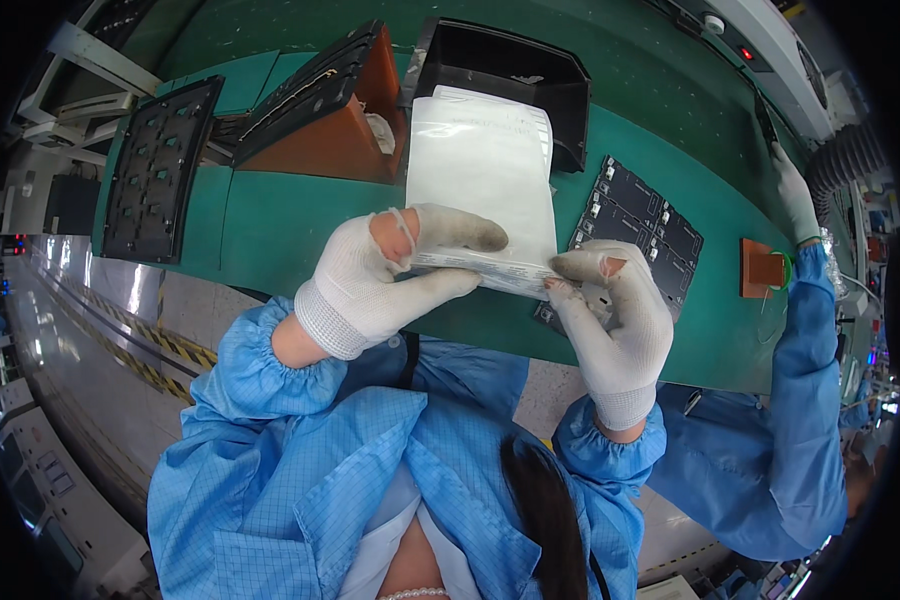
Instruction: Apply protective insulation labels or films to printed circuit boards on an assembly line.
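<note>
Between both hands I hold a white sheet (480, 170), its near edge curled over so that rows of small print show along the fold. My left hand (375, 275), in a white knit glove with soiled, partly bare fingertips, pinches the left part of that edge between thumb and fingers. At the right corner, the gloved fingers of my right hand (618, 320) close on the same edge. A panel of black circuit boards (660, 235) lies on the green mat, partly hidden behind my right hand.
A black open bin (560, 75) stands behind the sheet. To its left are an orange-brown slanted stand (315, 140) with a black tray, and a flat black slotted tray (160, 170). At right, a co-worker's gloved hand (794, 195) reaches past a small orange block (760, 268).
</note>
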Action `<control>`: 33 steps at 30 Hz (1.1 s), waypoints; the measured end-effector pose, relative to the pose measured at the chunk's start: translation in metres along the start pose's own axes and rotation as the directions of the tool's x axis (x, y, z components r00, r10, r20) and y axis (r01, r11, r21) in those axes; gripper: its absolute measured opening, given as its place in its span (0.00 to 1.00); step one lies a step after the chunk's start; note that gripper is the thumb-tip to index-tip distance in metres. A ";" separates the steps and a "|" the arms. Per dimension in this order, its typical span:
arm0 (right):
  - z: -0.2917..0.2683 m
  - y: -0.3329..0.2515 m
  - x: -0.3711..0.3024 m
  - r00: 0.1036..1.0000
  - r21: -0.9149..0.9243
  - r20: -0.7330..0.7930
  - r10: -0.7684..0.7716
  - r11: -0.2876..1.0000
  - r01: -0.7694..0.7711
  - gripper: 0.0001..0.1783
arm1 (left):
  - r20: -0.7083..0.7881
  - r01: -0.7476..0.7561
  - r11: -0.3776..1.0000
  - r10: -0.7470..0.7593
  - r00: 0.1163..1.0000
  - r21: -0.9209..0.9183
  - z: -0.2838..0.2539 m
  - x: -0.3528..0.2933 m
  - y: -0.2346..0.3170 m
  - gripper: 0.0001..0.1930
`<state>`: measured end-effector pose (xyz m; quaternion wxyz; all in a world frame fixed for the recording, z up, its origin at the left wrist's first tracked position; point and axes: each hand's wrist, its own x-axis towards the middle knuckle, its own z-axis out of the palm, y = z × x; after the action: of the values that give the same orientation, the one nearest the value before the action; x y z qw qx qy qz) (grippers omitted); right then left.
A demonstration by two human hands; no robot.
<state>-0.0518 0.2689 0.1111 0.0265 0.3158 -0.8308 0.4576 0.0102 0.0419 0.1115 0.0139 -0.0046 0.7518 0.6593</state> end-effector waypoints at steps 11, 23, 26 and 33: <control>0.000 -0.002 0.006 0.953 -0.400 -0.066 -0.294 0.883 0.245 0.11 | 0.029 0.012 0.999 -0.013 0.999 0.033 0.001 0.005 -0.002 0.17; -0.069 0.131 0.030 0.986 -0.205 -0.078 0.148 0.965 -0.161 0.06 | -0.015 0.128 0.992 -0.127 0.992 0.017 -0.001 0.003 -0.004 0.19; -0.063 0.158 0.035 0.982 -0.233 -0.050 0.180 0.954 -0.187 0.07 | -0.018 0.124 0.992 -0.124 0.992 0.001 0.002 0.005 -0.007 0.19; -0.055 0.185 0.043 0.984 -0.257 -0.025 0.178 0.950 -0.179 0.09 | -0.062 0.163 0.986 -0.164 0.984 -0.022 0.002 0.008 -0.011 0.20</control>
<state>-0.2010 0.3604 0.0195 0.0265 0.2330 -0.9083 0.3464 0.0028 0.0428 0.1002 0.0442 -0.0874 0.7435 0.6615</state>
